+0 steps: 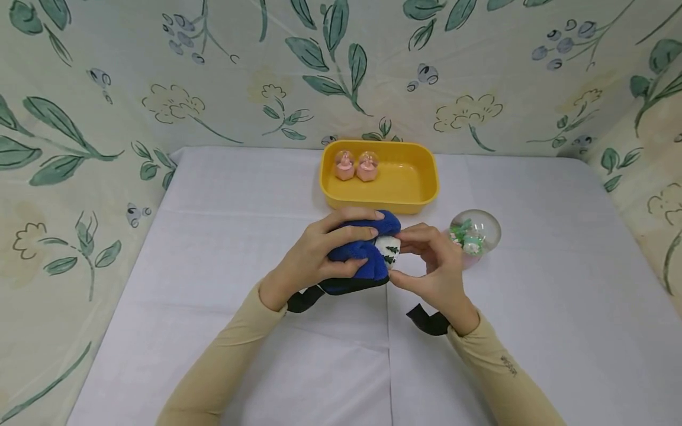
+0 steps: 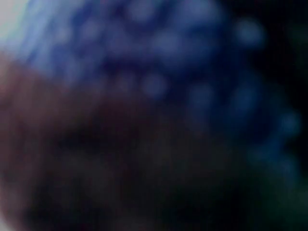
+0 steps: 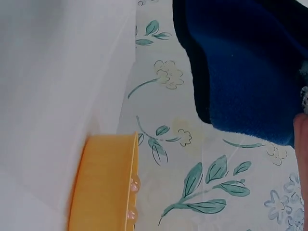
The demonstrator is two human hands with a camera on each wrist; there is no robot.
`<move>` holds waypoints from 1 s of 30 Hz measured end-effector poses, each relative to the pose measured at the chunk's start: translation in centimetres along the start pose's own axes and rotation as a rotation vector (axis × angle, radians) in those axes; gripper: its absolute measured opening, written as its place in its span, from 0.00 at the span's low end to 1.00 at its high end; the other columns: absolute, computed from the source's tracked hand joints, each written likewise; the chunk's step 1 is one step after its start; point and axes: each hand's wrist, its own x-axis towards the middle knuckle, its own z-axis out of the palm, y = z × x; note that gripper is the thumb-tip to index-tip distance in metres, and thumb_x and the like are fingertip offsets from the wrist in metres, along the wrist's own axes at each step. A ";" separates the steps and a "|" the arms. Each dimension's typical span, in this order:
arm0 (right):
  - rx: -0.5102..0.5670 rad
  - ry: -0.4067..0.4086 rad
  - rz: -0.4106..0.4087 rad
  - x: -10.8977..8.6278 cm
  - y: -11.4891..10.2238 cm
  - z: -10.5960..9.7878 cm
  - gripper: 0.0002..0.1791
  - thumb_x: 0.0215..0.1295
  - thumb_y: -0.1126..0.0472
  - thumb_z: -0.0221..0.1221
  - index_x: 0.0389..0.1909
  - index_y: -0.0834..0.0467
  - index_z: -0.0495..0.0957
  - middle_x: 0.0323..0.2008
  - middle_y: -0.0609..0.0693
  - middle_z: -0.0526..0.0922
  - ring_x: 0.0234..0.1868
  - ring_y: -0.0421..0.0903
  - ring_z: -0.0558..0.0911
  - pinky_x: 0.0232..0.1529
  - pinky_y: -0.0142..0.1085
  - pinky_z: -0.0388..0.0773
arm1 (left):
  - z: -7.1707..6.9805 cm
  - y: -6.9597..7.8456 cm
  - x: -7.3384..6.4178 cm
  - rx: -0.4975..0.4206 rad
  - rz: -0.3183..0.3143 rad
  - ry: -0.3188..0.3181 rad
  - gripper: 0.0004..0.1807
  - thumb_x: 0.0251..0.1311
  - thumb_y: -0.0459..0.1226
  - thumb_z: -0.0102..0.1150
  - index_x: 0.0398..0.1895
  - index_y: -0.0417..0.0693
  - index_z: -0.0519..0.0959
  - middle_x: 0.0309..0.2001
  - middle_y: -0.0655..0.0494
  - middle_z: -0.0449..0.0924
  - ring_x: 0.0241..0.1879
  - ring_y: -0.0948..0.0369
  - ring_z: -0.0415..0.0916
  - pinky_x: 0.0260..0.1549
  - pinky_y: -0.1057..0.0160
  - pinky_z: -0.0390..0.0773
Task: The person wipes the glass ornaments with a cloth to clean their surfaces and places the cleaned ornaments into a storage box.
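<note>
A fluffy blue cloth [image 1: 373, 270] with a black edge is bunched in my left hand [image 1: 314, 249], its fingers spread and bent over the folds. The cloth wraps a white object [image 1: 391, 252] printed with dark green trees; most of that object is hidden inside. From the right, my right hand [image 1: 439, 266] pinches the white object's exposed end between thumb and fingers. In the left wrist view the blue cloth [image 2: 120, 43] is a dark blur. One flap of the cloth [image 3: 250, 72] hangs down in the right wrist view.
Behind the hands stands a yellow tray [image 1: 378, 202] with two small pink snow globes [image 1: 344, 167] at its left end. A larger snow globe [image 1: 489, 228] with a pink base is just right of my right hand. White cloth [image 1: 224, 236] covers the table; a floral curtain [image 1: 229, 77] hangs behind.
</note>
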 end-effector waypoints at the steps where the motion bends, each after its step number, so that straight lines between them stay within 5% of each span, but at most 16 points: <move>1: 0.019 0.008 0.025 -0.1 0.0 0.1 0.31 0.51 0.59 0.71 0.40 0.81 0.69 0.43 0.52 0.80 0.40 0.42 0.82 0.40 0.31 0.80 | 0.0 0.0 0.0 0.000 -0.001 -0.003 0.18 0.56 0.32 0.61 0.50 0.40 0.73 0.57 0.40 0.69 0.57 0.49 0.69 0.56 0.56 0.72; 6: 0.100 0.051 0.186 -0.2 -0.3 0.3 0.30 0.50 0.57 0.72 0.40 0.77 0.70 0.41 0.52 0.79 0.38 0.43 0.82 0.37 0.31 0.81 | 0.0 0.1 0.0 0.006 -0.005 -0.012 0.16 0.66 0.42 0.55 0.50 0.39 0.74 0.57 0.40 0.69 0.57 0.48 0.68 0.56 0.57 0.72; 9: 0.191 0.070 0.322 -0.2 -0.7 0.4 0.21 0.51 0.67 0.70 0.42 0.70 0.73 0.40 0.55 0.80 0.37 0.45 0.83 0.36 0.32 0.81 | 0.0 0.0 0.0 0.007 -0.005 -0.013 0.19 0.69 0.46 0.50 0.50 0.39 0.74 0.57 0.40 0.69 0.57 0.48 0.68 0.56 0.56 0.72; 14: 0.232 0.089 0.480 -0.1 -1.1 0.4 0.18 0.50 0.76 0.62 0.44 0.65 0.74 0.37 0.57 0.80 0.34 0.46 0.84 0.35 0.32 0.82 | 0.2 -0.1 -0.1 -0.015 -0.014 0.014 0.15 0.63 0.38 0.58 0.50 0.40 0.73 0.57 0.40 0.69 0.56 0.48 0.68 0.55 0.55 0.73; 16: 0.140 0.065 0.418 0.0 -1.0 0.5 0.17 0.55 0.70 0.64 0.46 0.69 0.73 0.38 0.56 0.80 0.35 0.44 0.83 0.35 0.31 0.81 | 0.2 -0.2 -0.1 -0.019 -0.026 0.038 0.16 0.59 0.34 0.60 0.49 0.41 0.73 0.56 0.40 0.69 0.56 0.48 0.68 0.55 0.55 0.73; 21: -0.153 -0.006 0.136 0.0 -0.5 0.6 0.33 0.62 0.51 0.63 0.53 0.76 0.67 0.50 0.56 0.77 0.42 0.44 0.81 0.42 0.32 0.80 | 0.1 -0.3 -0.3 -0.002 -0.060 0.095 0.15 0.66 0.43 0.54 0.48 0.41 0.73 0.56 0.40 0.70 0.56 0.47 0.68 0.55 0.54 0.73; 26: -0.319 -0.063 -0.076 0.4 -0.2 0.4 0.28 0.63 0.52 0.61 0.50 0.73 0.69 0.52 0.64 0.75 0.53 0.50 0.76 0.50 0.33 0.76 | 0.0 -0.5 -0.3 -0.001 -0.071 0.144 0.18 0.68 0.47 0.50 0.47 0.41 0.73 0.55 0.40 0.70 0.55 0.48 0.69 0.56 0.53 0.72; 30: -0.417 -0.044 -0.167 0.5 -0.1 0.3 0.24 0.63 0.51 0.62 0.46 0.70 0.73 0.46 0.65 0.78 0.49 0.52 0.78 0.51 0.32 0.75 | 0.1 -0.4 -0.2 -0.017 -0.082 0.131 0.19 0.68 0.49 0.49 0.47 0.41 0.72 0.55 0.40 0.70 0.56 0.48 0.69 0.57 0.53 0.71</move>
